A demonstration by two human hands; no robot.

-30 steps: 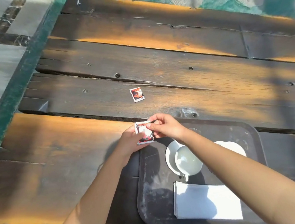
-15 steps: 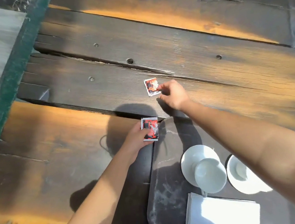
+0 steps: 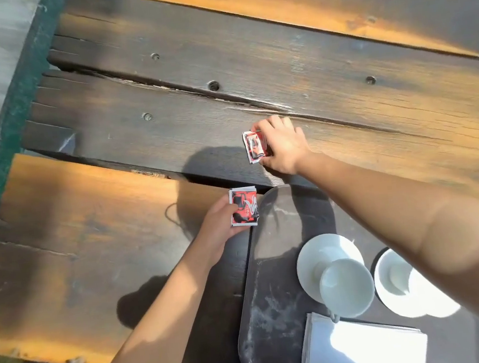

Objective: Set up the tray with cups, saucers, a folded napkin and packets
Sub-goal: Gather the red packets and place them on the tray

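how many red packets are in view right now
2. One packet is held in the left hand at the far left corner of the tray. The other packet is on the wooden table beyond the tray, gripped by the right hand. Arms could hide more.

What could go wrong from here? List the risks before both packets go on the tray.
1. The right hand pinches the far packet only by its edges; it might slip back onto the wooden table, near a plank gap.
2. Pulling back, the right forearm passes over the cup on its saucer and could knock it.
3. The left hand's packet sits off the tray, so a careless drop could miss.
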